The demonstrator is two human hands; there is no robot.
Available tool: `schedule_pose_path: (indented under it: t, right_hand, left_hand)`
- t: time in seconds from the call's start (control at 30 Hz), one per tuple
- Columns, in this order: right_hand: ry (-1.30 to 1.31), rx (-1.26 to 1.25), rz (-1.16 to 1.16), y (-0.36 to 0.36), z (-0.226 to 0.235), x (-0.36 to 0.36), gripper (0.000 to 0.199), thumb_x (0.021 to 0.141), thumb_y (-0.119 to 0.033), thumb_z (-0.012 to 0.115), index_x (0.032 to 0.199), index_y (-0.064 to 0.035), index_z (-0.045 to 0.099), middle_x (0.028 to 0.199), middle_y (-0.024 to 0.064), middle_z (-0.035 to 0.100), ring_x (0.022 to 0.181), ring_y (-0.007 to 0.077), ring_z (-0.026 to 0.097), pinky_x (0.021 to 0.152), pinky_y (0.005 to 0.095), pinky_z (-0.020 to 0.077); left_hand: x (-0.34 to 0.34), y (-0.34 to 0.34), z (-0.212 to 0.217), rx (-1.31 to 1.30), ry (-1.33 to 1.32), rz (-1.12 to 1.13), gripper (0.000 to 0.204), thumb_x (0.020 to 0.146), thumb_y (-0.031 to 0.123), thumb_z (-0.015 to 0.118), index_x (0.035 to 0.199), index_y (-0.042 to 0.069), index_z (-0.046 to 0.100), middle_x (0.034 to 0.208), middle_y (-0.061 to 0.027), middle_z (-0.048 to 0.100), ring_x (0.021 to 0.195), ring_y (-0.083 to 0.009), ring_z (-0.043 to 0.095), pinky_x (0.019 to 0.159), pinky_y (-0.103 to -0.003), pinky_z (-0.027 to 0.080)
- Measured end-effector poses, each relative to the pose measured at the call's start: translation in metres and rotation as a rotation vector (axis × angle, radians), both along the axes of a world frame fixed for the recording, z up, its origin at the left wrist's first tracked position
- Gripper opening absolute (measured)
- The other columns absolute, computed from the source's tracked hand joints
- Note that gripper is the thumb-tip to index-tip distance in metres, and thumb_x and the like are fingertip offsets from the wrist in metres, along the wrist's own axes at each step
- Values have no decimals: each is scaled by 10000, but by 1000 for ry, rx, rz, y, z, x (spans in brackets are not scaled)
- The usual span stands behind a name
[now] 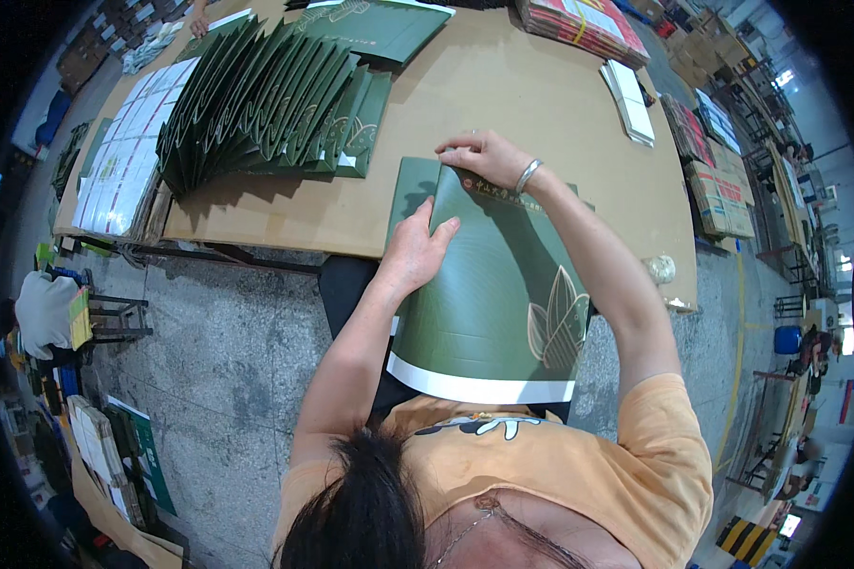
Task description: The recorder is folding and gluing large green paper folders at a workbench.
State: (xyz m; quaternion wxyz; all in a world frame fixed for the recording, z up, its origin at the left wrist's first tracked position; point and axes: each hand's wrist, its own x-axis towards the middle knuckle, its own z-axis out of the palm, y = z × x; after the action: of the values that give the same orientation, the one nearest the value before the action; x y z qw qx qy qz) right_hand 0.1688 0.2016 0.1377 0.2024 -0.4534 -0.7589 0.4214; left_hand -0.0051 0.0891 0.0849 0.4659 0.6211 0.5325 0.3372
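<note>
A green printed paper bag sheet (pixel 484 284) lies in front of me, partly over the table's near edge, with its white-bordered end curving down toward my body. It bears a gold leaf outline at the lower right and a narrow folded strip along its left. My left hand (pixel 416 248) grips the left fold, thumb on top of the green panel and fingertips partly hidden at the crease. At the far left corner, my right hand (pixel 484 159) pinches the sheet's top edge, fingers bent down onto it. A silver bangle sits on the right wrist.
Folded green paper bags (pixel 256 104) stand fanned in a row at the left, beside a white wrapped stack (pixel 133 152). More green sheets (pixel 375 28) lie at the back. White strips (pixel 626 102), red bundles (pixel 588 27) and a tape roll (pixel 659 269) are on the right. Another person's hand (pixel 199 21) shows far left.
</note>
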Motion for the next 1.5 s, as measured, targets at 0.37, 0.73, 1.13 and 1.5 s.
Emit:
schedule_pose_path:
  t: [0.37, 0.73, 1.13, 1.5]
  right_hand:
    - [-101, -254, -129, 19, -80, 31, 302, 905, -295, 636, 1057, -40, 691, 744, 20, 647, 581, 80, 579, 583, 260, 492]
    - [-94, -285, -231, 4, -95, 42, 388, 837, -382, 690, 1038, -51, 695, 757, 76, 680, 625, 144, 628, 624, 311, 512]
    - [-651, 318, -434, -1, -110, 13, 655, 717, -627, 687, 1076, -80, 665, 993, 179, 598, 931, 322, 592, 807, 405, 487]
    - [-728, 287, -449, -4, -108, 13, 776, 677, -702, 663, 1105, -54, 652, 1053, 189, 605, 1048, 343, 559, 889, 423, 464]
  left_hand:
    - [38, 12, -60, -100, 186, 113, 603, 875, 370, 614, 1328, -8, 487, 1285, -197, 481, 1227, -334, 428, 1051, -436, 318]
    - [52, -2, -56, 49, 386, 209, 493, 801, 294, 696, 1208, 29, 608, 1222, -123, 587, 1132, -297, 470, 986, -426, 335]
    - [30, 19, -41, -287, 116, 274, 314, 762, 264, 729, 920, 8, 639, 868, -157, 640, 897, -328, 575, 863, -404, 428]
    - [-1, -49, -30, -156, 272, 182, 376, 800, 297, 705, 989, -18, 624, 875, -151, 578, 807, -311, 584, 750, -396, 472]
